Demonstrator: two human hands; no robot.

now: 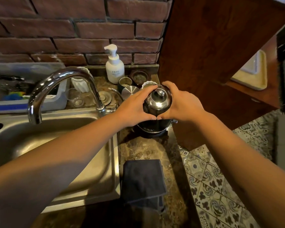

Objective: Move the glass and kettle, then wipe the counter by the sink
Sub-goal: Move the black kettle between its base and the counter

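A dark, shiny kettle [157, 104] with a steel lid stands on its base on the brown stone counter [145, 150], right of the sink [48, 135]. My left hand [135, 106] wraps its left side and my right hand [183, 102] wraps its right side, thumbs meeting at the front. A clear glass [76, 97] stands behind the tap [62, 89], near the back of the counter. A dark folded cloth [142, 178] lies flat on the counter, nearer to me than the kettle.
A white pump bottle [114, 66] stands against the brick wall. Small cups, a steel lid [130, 92] and a white ribbed dish crowd the space behind the kettle. A plastic tub [23, 89] with utensils sits behind the sink. The counter's right edge drops to a patterned tile floor [220, 186].
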